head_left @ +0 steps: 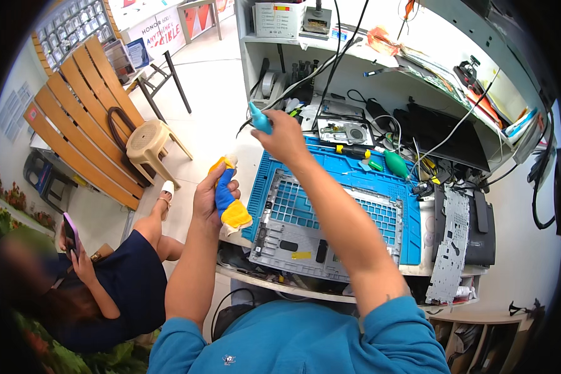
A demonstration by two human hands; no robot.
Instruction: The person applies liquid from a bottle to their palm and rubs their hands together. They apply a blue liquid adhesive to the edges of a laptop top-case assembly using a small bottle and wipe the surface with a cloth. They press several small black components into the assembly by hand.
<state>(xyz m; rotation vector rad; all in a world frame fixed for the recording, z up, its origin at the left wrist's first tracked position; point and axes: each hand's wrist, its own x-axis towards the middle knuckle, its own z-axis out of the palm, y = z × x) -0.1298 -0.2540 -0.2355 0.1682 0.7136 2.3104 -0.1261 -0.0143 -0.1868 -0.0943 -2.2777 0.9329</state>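
My left hand [209,194] is closed round a crumpled yellow-and-blue tube-shaped thing [225,194] with a whitish upper end. Whether it is cloth or a soft tube, I cannot tell. Higher up, my right hand [283,136] grips a light-blue piece with a pointed tip [259,119], the tip aimed up and left. Both hands are in the air at the left side of the bench. Below my right forearm, a grey laptop casing [271,246] lies on a blue work mat [411,246]; the forearm hides part of it.
Behind the casing lie a screwdriver [353,151] and a green blower bulb [395,164]. At right are a perforated metal plate [450,243] and a black panel [480,240]. Cables [340,56] hang from the shelf. A person [121,293] with a phone sits at left, near a beige stool [148,138].
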